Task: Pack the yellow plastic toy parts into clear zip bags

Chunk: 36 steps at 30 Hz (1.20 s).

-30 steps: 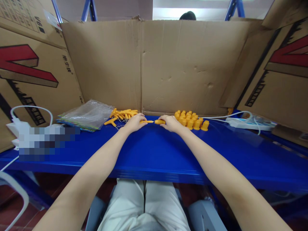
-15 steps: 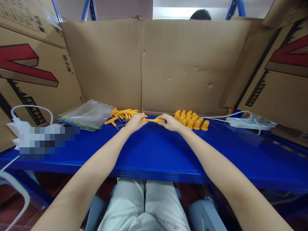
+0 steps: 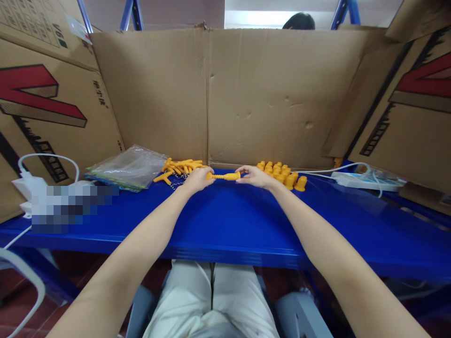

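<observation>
Both hands are held out over the blue table, joined by a yellow ribbed rod [image 3: 218,176] lying roughly level between them. My left hand [image 3: 198,180] is closed round the rod's left end and hides that part. At the other end sits a yellow flared cap [image 3: 231,176], its wide rim toward the right. The thumb and fingertips of my right hand [image 3: 255,177] pinch this rim. Left of my left hand lies a pile of yellow T-shaped handles [image 3: 183,165] with small chains. Several yellow caps [image 3: 282,171] stand in rows just beyond my right hand.
Clear plastic bags [image 3: 136,162] lie at the back left. A white power strip [image 3: 366,180] with cables is on the right, and a white charger [image 3: 33,188] on the left. Cardboard walls [image 3: 268,94] enclose the back and sides of the blue table [image 3: 225,225].
My right fingers have slid right to the cap's rim, so more of the cap shows. My left hand stays nearly in place. A person's head beyond the cardboard has shifted slightly right.
</observation>
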Each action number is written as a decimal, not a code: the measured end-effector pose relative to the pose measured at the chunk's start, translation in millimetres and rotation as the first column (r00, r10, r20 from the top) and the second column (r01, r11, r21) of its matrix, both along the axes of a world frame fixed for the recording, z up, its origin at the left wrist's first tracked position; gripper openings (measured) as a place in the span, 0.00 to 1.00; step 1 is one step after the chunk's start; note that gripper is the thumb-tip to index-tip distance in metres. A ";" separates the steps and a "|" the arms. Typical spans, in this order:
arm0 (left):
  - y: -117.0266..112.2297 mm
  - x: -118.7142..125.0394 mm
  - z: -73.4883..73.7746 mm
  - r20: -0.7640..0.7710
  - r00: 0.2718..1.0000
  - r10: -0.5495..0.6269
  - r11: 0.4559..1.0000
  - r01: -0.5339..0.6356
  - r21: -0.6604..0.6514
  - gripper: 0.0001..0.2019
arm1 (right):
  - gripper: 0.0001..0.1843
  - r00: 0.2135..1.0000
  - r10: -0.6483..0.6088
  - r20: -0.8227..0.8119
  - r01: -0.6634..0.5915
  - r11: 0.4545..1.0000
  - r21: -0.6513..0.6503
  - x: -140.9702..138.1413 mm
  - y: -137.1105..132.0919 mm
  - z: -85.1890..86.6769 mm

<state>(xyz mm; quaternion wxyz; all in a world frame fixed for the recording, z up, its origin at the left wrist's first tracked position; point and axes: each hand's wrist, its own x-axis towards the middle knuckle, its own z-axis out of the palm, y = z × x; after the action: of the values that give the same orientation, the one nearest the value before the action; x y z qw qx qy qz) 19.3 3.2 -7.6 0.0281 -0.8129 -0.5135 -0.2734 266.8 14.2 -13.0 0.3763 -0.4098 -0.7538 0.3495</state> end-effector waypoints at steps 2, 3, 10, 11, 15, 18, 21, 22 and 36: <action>1.8 -1.0 -0.7 0.011 1.000 -0.017 1.000 0.016 0.019 0.13 | 0.14 0.998 0.017 -0.057 -0.022 0.995 -0.099 0.0 -4.3 2.9; 2.7 -1.4 -1.1 0.013 1.000 -0.026 0.999 0.025 0.032 0.13 | 0.12 0.997 0.025 -0.074 -0.036 0.989 -0.144 -0.6 -6.9 4.2; 5.4 -1.8 -2.5 0.036 0.997 -0.067 0.995 0.064 0.077 0.13 | 0.28 0.990 -0.041 -0.135 -0.012 0.929 -0.369 -8.3 -16.7 4.1; 5.2 -1.6 -2.3 0.043 0.997 -0.068 0.995 0.065 0.077 0.13 | 0.30 0.990 -0.053 -0.130 0.000 0.925 -0.380 -9.4 -16.0 3.3; 3.6 -0.4 -0.9 0.061 0.997 -0.050 0.998 0.048 0.044 0.12 | 0.33 0.993 -0.095 -0.071 0.058 0.912 -0.405 -12.4 -12.1 2.4; 2.5 0.6 -0.3 0.075 0.996 -0.045 0.999 0.043 0.016 0.11 | 0.33 0.996 -0.081 -0.048 0.051 0.893 -0.448 -12.4 -11.9 4.8; 1.9 0.8 -0.3 0.104 0.994 -0.045 0.999 0.046 -0.008 0.09 | 0.31 0.997 -0.041 -0.068 0.003 0.871 -0.492 -10.4 -15.7 8.3; 1.8 0.8 -0.4 0.110 0.993 -0.047 0.999 0.049 -0.013 0.09 | 0.28 0.997 -0.027 -0.077 -0.015 0.867 -0.498 -9.5 -17.3 9.2; 1.6 2.7 -0.9 0.188 0.979 -0.079 0.997 0.078 0.012 0.11 | 0.16 0.929 -0.221 0.298 0.051 0.872 0.487 -18.4 -9.6 3.9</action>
<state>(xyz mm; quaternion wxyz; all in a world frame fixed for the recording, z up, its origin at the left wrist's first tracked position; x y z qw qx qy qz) 22.1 4.7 -8.5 -0.0296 -0.8031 -0.4806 -0.3510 248.4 4.6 -9.1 0.3510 -0.4135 -0.8386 0.0508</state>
